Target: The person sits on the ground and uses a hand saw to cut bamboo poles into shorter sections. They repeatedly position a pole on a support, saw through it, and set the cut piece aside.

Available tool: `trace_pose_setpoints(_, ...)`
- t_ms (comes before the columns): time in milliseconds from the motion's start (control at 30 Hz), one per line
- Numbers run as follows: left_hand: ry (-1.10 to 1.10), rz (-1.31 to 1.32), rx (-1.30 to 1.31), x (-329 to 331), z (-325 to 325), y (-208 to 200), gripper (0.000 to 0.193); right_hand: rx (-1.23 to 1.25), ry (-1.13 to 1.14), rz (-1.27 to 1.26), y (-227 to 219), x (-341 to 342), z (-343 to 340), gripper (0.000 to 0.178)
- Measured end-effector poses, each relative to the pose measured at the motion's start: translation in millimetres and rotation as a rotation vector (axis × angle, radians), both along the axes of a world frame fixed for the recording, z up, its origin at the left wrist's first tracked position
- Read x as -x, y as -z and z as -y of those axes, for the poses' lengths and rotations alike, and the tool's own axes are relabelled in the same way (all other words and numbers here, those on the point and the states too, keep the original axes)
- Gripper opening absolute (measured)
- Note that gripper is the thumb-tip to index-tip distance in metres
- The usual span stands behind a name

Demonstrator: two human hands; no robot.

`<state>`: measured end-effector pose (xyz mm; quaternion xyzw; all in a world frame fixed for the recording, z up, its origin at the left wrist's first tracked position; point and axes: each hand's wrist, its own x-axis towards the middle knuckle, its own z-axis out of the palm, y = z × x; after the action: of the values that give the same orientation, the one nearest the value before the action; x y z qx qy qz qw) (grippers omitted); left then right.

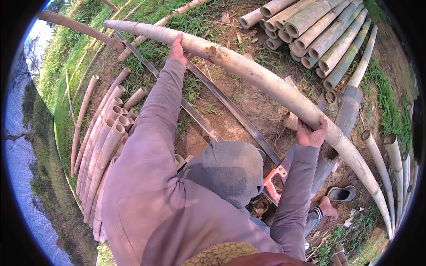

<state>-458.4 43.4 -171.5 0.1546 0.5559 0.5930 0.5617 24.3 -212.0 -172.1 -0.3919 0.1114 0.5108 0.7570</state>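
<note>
A long, pale bamboo pole (pixel 262 82) stretches across the view in front of me, from the upper left to the lower right, with a brown stain on its upper half. My left hand (pixel 178 49) grips it near its far left part, thumb up along its side and the other fingers mostly hidden. Farther right, my right hand (pixel 312 133) is closed on the near side of the same pole. A handsaw with an orange handle (pixel 275 182) rests beside my right forearm; part of its blade is hidden by the sleeve.
Cut bamboo is piled at the upper right (pixel 324 40) and at the left (pixel 104 146). More poles (pixel 379 155) lie at the right edge. Two narrow slats (pixel 235 111) cross the ground before my knee. A thick grey bamboo log (pixel 348 108) runs under the pole, near a shoe (pixel 341 193).
</note>
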Motion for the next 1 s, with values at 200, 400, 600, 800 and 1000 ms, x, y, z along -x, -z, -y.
trace_pose_setpoints(200, -0.016, 0.029, -0.023, 10, -2, 49, 0.061, 0.035, -0.018, 0.082, 23, 15, 27, 0.081)
trace_pose_setpoints(400, -0.134, -0.128, 0.095, -6, -4, 47, 0.064, 0.126, -0.371, 0.183, 24, 4, 59, 0.08)
trace_pose_setpoints(600, -0.174, -0.489, -0.049, -19, 63, 37, 0.091, -0.001, -1.15, 1.746, 39, 53, 195, 0.042)
trace_pose_setpoints(800, -0.483, -1.471, 0.339, -29, 172, 71, 0.078, -0.101, -0.947, 1.971, 130, 67, 237, 0.025)
trace_pose_setpoints(1000, -0.162, 0.069, 0.208, 2, 187, 76, 0.047, -0.099, -0.807, 2.032, 96, 73, 228, 0.02)
